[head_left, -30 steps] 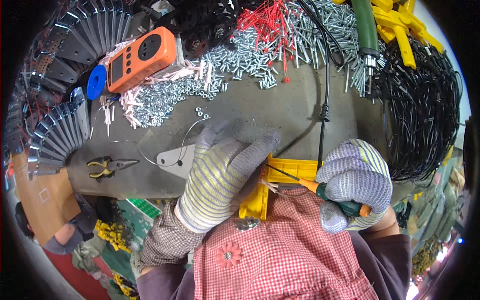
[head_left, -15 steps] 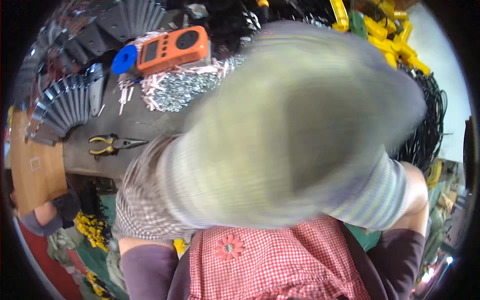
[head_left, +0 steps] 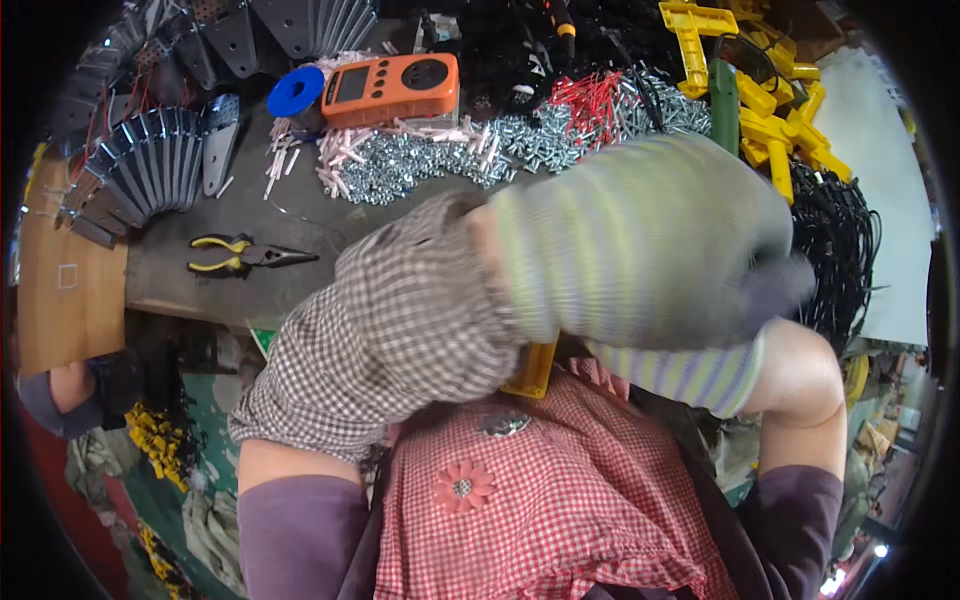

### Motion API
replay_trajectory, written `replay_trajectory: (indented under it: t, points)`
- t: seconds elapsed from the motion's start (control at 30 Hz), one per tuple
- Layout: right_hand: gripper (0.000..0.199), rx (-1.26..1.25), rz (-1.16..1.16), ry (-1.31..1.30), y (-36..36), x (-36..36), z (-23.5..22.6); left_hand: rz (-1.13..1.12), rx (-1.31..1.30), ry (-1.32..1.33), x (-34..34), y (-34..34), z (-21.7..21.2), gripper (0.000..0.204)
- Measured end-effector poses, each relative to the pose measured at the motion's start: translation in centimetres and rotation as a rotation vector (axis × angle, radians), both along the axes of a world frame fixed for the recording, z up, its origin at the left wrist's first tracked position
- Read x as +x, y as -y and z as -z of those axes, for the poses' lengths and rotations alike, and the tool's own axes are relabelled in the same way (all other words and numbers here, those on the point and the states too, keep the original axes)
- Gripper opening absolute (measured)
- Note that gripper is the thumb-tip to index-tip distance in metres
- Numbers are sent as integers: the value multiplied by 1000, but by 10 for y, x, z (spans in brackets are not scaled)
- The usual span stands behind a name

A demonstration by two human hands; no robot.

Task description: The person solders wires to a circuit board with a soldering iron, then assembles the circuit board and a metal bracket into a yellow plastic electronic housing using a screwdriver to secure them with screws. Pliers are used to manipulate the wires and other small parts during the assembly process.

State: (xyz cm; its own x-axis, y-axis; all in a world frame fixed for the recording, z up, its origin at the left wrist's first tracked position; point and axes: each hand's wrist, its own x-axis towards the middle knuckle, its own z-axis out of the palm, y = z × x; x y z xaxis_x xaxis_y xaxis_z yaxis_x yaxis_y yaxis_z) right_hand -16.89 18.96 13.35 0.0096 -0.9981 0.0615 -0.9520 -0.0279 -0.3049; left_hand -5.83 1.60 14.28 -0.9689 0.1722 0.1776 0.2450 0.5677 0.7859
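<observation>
My left hand (head_left: pixel 655 240), in a striped yellow-green and grey knit glove with a dark palm coating, reaches across to the right in front of my body. Motion smears its fingers. Below and partly behind it is my right hand (head_left: pixel 675 375) in a similar striped glove; its fingers are hidden by the left one. A yellow plastic part (head_left: pixel 533 370) shows below my left wrist, above the red checked apron (head_left: pixel 560 480); whether a hand touches it I cannot tell. A brown checked sleeve cover (head_left: pixel 400 320) wraps my left forearm.
Pliers (head_left: pixel 250 257) with yellow-black handles lie on the dark table. Behind them are an orange meter (head_left: pixel 390 90), a blue spool (head_left: pixel 295 92), screws (head_left: pixel 560 142) and red pieces (head_left: pixel 585 105). Metal brackets (head_left: pixel 150 160) stand left; yellow parts (head_left: pixel 770 125) and black cables (head_left: pixel 835 240) lie right.
Both gloved hands have dropped away from the camera, and the left has swung right. The screws, red pieces and the yellow part by the apron have come into sight. The whole view has shifted slightly.
</observation>
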Motion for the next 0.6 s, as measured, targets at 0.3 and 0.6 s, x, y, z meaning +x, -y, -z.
replay_trajectory:
  t: [0.3, 0.6]
  points:
    - [33, -179, 328, -444, 57, -53, 125, -451, -320, 43, 130, 23, 117, 92]
    - [34, -209, 25, -93, 26, -70, 104, -725, -504, 151, 158, 17, 132, 86]
